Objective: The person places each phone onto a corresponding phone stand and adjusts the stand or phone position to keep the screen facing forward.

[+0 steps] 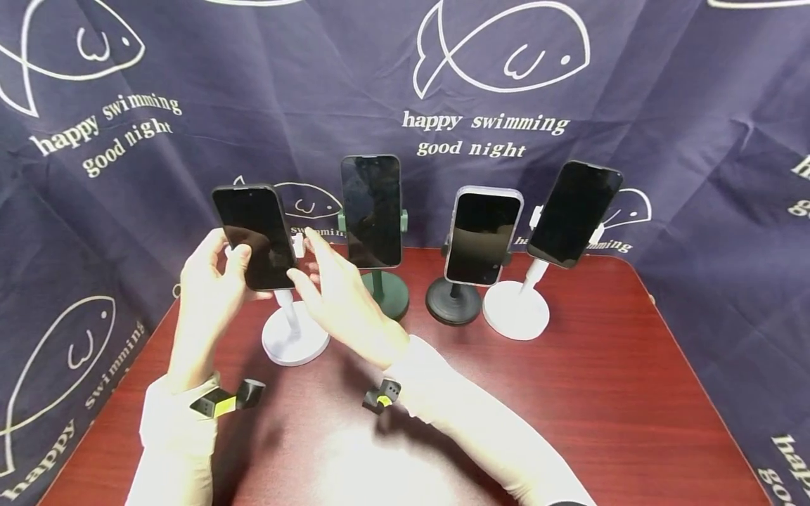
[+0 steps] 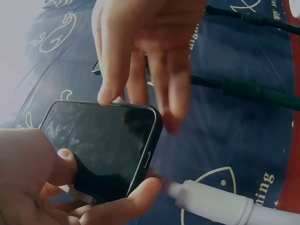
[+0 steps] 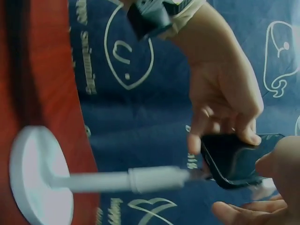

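Observation:
A black smartphone (image 1: pixel 256 239) sits tilted on a white phone stand (image 1: pixel 295 334) at the left of the table. My left hand (image 1: pixel 211 288) grips its left side, the thumb pressing on the dark screen and one finger under the lower edge, as the left wrist view shows. At the opposite long edge, my right hand (image 1: pixel 344 299) has its thumb tip right at the rim. The other right fingers (image 2: pixel 178 93) extend past the phone, close to the stand's white clamp (image 1: pixel 298 245). In the right wrist view, the stand's white pole (image 3: pixel 154 180) leads up to the phone.
Three more phones stand to the right: one on a green stand (image 1: pixel 386 295), one on a black stand (image 1: pixel 453 302), one on a white stand (image 1: pixel 515 310). The reddish table (image 1: pixel 595 393) ends at a dark blue printed cloth (image 1: pixel 354 77) behind.

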`<state>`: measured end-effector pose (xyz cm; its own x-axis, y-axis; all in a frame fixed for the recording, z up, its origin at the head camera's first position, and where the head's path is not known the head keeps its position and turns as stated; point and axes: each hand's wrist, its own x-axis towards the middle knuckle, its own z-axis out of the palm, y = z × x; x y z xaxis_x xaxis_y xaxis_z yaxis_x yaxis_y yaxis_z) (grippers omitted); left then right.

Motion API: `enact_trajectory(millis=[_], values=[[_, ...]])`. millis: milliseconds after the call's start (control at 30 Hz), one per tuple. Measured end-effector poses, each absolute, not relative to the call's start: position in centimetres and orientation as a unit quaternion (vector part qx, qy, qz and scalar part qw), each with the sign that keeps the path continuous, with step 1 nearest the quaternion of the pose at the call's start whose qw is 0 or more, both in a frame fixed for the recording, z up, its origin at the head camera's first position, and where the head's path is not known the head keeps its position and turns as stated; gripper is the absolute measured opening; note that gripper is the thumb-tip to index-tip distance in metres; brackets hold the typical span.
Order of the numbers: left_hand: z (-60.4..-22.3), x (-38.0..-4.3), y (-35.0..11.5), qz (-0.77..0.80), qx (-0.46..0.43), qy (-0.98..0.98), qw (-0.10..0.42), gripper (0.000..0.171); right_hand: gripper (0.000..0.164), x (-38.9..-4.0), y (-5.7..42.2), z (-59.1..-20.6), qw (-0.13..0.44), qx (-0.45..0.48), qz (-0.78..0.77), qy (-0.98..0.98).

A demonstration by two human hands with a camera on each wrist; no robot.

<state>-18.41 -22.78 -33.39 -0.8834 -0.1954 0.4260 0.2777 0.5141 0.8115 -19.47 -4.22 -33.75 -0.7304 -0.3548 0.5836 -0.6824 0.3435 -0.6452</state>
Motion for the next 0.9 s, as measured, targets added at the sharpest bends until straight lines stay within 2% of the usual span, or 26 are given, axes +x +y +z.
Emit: enact_trajectory(millis=[33,133,200,300,400,633,767,900], values=[[-33.4,-18.4,-22.7,-0.475,-0.017,-0.844,0.249,0.019,0.054,-17.4,-3.6,-31.6,0.129,0.307,0.485,-0.809],[-33.6,-18.5,-22.5,-0.445,-0.002,-0.855,0.267,0.019,0.057,-17.3,-4.0,-32.1,0.068,0.272,0.529,-0.801],[-33.7,-18.5,-22.3,-0.444,-0.001,-0.854,0.272,0.021,0.058,-19.0,-4.7,-34.8,0.093,0.269,0.528,-0.8],[-33.9,-18.5,-21.8,-0.452,-0.001,-0.848,0.277,0.025,0.057,-20.3,-5.2,-36.2,0.103,0.272,0.549,-0.783],[-33.9,-18.4,-21.5,-0.446,-0.003,-0.849,0.283,0.029,0.055,-21.0,-5.4,-36.7,0.113,0.275,0.556,-0.777],[-33.8,-18.3,-21.5,-0.424,-0.016,-0.871,0.249,0.037,0.051,-21.7,-5.5,-36.6,0.111,0.261,0.57,-0.771],[-34.0,-18.2,-21.7,-0.419,-0.019,-0.872,0.253,0.038,0.049,-21.6,-5.8,-36.4,0.091,0.244,0.581,-0.771],[-34.0,-18.2,-21.8,-0.426,-0.022,-0.868,0.256,0.038,0.046,-21.7,-6.2,-36.3,0.103,0.238,0.556,-0.79]])
